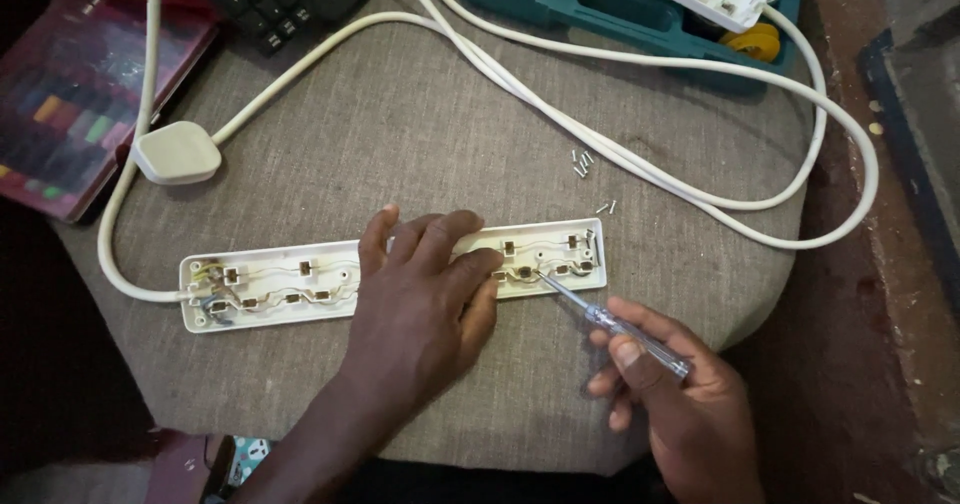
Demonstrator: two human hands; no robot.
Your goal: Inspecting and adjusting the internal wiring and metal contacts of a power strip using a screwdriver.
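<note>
Nearest you, your right hand (665,389) is closed in a pinch round the clear handle of the screwdriver (600,316), whose thin shaft slants up to a brass contact near the strip's right end. The tool looks light and stiff, with a smooth handle that could slip, so hold it low on the handle as you do now. Your left hand (425,294) lies flat and spread on the middle of the strip (290,284), fingers open, gripping nothing, just pressing it down. The strip is an opened white socket base lying lengthwise on the grey cushion (420,134), its brass strips and thin wires bared; I judge it light and rigid but easily bent inside, so press on the plastic rim, not the metal. Beyond the strip's right end, loose screws (582,164) lie small and apt to roll. The cable (700,199) loops past them, limp and springy. Left of the strip sits the plug (177,152); farthest off, a teal case (620,14).
</note>
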